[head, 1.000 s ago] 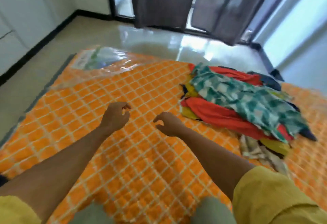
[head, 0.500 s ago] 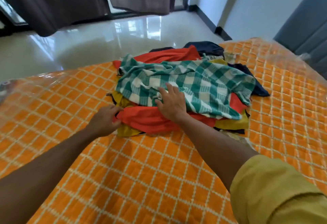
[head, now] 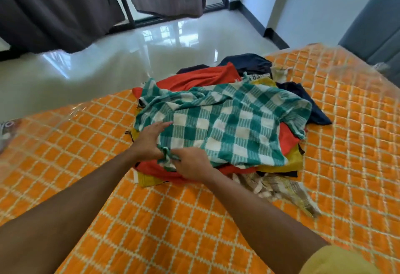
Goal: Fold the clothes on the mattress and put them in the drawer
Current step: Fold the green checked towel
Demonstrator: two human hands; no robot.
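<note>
Both hands at the near edge of the checked cloth on the clothes pile

Head view: a pile of clothes lies on an orange quilted mattress under clear plastic wrap. On top of the pile is a green and white checked cloth, spread loosely and rumpled. Under it show a red garment, a mustard yellow garment, dark navy pieces toward the far side, and a beige striped cloth spilling out at the near right of the pile.

The left hand rests on the near left part of the checked cloth, its fingers stretched out along the fabric while the thumb meets a bunched corner of the cloth. The right hand is just beside it, touching the same bunched corner; its fingers are curled into the fabric and seem to pinch it, though the fingertips are hidden. Both forearms reach in from the bottom, and a yellow sleeve shows at the lower right.

Beyond the mattress is a glossy pale floor, dark curtains over a glass door, and a white wall
</note>
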